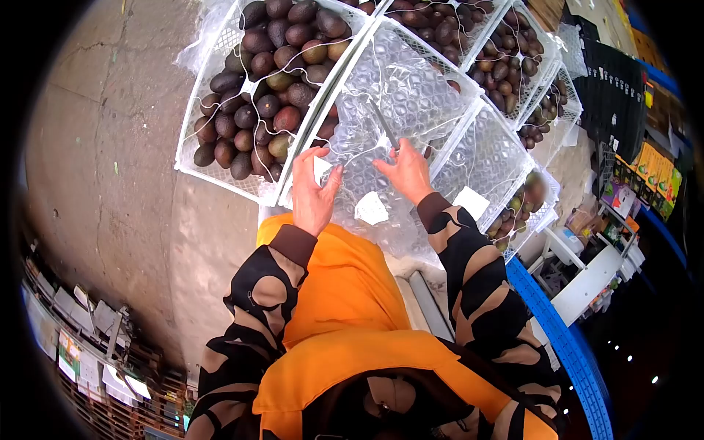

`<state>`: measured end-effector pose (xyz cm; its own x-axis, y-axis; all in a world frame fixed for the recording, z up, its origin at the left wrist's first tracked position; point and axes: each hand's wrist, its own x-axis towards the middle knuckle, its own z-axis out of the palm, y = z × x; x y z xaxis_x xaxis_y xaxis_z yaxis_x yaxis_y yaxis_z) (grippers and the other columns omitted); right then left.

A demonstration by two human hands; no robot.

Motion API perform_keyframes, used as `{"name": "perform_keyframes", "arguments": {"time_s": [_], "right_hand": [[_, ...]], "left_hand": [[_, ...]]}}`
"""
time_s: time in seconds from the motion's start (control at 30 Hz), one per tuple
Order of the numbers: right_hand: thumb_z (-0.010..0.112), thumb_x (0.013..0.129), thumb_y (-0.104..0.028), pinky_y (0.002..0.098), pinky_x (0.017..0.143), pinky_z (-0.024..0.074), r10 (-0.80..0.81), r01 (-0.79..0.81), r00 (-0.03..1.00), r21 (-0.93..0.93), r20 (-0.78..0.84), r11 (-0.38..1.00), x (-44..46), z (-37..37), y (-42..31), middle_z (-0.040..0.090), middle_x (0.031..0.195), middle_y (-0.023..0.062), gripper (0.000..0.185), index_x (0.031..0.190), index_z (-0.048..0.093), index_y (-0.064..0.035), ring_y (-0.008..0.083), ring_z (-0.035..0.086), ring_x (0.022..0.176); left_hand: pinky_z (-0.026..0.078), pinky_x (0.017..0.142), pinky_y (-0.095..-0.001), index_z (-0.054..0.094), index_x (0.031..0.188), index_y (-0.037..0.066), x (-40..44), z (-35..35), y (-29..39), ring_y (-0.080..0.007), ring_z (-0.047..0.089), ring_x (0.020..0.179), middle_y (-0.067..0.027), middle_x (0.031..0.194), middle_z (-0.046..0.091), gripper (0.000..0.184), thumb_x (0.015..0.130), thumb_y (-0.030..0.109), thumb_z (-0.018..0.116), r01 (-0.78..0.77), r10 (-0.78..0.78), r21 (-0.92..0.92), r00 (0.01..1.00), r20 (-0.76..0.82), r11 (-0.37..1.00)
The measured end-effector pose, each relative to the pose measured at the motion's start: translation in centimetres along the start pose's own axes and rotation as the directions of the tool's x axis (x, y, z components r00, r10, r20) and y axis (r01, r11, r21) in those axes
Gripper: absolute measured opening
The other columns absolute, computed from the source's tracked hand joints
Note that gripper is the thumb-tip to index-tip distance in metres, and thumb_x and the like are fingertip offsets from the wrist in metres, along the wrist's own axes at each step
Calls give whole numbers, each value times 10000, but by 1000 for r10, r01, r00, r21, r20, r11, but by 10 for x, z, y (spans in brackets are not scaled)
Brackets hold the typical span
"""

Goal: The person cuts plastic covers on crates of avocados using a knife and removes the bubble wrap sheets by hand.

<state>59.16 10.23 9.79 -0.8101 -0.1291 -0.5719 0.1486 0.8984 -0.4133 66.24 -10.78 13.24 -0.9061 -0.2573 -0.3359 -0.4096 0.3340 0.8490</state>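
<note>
My right hand (409, 174) grips a knife (381, 121), its thin grey blade pointing away from me over a crate covered in clear bubble wrap (407, 81). White string (356, 155) crosses the wrap just under the blade. Beside the crate's left edge is my left hand (314, 192), thumb and fingers apart. A small white piece (321, 169) shows between them; whether they touch it I cannot tell. To the left, avocados (268, 106) fill an uncovered white plastic crate (192, 125) with loose string across them. A white paper (371, 208) lies on the wrap's near end.
More crates of avocados (506, 64) stand behind and to the right. Another wrapped crate (480, 158) adjoins on the right, with a paper label (471, 201). A blue rail (557, 337) curves at lower right, near a white shelf unit (587, 284). Wooden pallets (125, 400) sit lower left.
</note>
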Motion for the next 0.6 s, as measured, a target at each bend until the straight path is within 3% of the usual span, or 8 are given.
{"name": "perform_keyframes", "arguments": {"time_s": [0.03,0.07,0.1,0.17,0.27,0.4,0.5,0.6], "right_hand": [[774,753,-340,435,684,486,-11,11,1000,13,17,1000,0,-3,-3,643,824,147,432,893,512,-25,346,643,768],[747,778,-346,442,685,484,4,-6,999,49,41,999,1,-7,-8,644,811,162,417,891,512,-20,358,641,763],[720,802,-352,448,687,482,18,-23,998,82,57,996,1,-13,-12,645,798,176,406,890,512,-15,369,640,758],[671,842,-356,459,687,478,43,-51,996,102,76,994,1,-21,-11,644,776,203,391,886,511,-2,391,636,758],[604,889,-336,475,683,468,55,-59,996,62,71,996,2,-20,-12,637,768,238,378,890,501,27,428,628,780],[661,843,-351,467,686,479,90,-86,996,176,-16,981,2,4,-7,656,805,198,398,906,506,11,396,642,800],[730,779,-314,456,689,491,197,-187,973,88,-118,978,-3,19,-17,670,843,153,403,919,509,-7,369,652,809],[779,720,-257,446,689,500,273,-268,945,49,-182,962,-3,31,-20,675,859,118,415,928,512,-16,352,658,812]], "left_hand": [[473,853,-405,573,1065,17,17,9,-6,-349,590,1023,-169,1097,593,197,878,69,605,9,-15,-60,994,-108,998],[480,811,-430,586,1032,17,30,26,-14,-367,601,986,-162,1071,608,190,853,70,623,131,-131,23,991,3,991],[479,799,-454,578,1049,23,41,52,-27,-386,602,965,-179,1035,615,242,839,111,659,145,-156,147,985,67,978],[487,788,-456,562,1043,26,42,83,-30,-385,619,918,-190,953,641,324,809,198,706,126,-108,333,991,-72,934],[495,775,-463,548,1025,30,46,79,-14,-385,637,876,-197,938,632,402,767,264,749,151,-168,450,986,-1,880],[510,710,-471,568,1001,28,66,87,-39,-374,663,818,-176,987,574,418,736,280,772,140,-221,462,967,126,876],[516,673,-456,590,992,30,75,82,-47,-371,656,774,-165,976,583,414,743,306,772,-59,-71,574,977,202,817],[518,635,-437,613,944,18,85,86,-44,-343,663,725,-159,957,580,373,742,287,775,-174,-25,682,962,272,710]]}}
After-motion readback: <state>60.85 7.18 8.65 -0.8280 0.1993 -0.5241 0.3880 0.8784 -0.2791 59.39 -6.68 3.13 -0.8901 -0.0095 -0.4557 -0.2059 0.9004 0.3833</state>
